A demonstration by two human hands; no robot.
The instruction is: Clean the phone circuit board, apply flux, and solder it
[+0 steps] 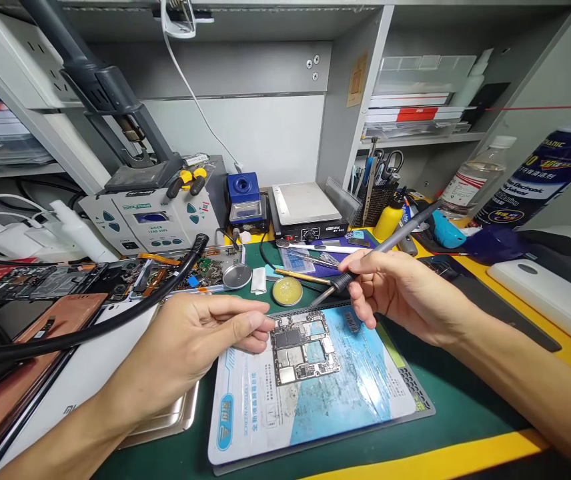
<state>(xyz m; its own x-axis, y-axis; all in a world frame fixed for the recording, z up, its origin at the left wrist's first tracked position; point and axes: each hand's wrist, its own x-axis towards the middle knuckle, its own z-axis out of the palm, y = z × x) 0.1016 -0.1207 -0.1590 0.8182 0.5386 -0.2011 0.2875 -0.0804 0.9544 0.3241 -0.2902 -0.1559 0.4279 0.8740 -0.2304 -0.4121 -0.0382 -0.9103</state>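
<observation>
A phone circuit board (301,345) lies on a blue and white work mat (315,390). My left hand (200,340) rests at the board's left edge, thumb and forefinger pinched together against it. My right hand (400,293) is closed on a grey soldering iron (390,243), held like a pen. Its tip points down-left toward a round tin of yellow flux (287,291) just above the board.
A rework station (150,217) with a black hose (115,320) stands at the back left, beside opened phones (40,287). A hot plate (305,210), blue box (243,197), tool cup (378,193), bottle (475,177) and spray can (540,180) crowd the back and right.
</observation>
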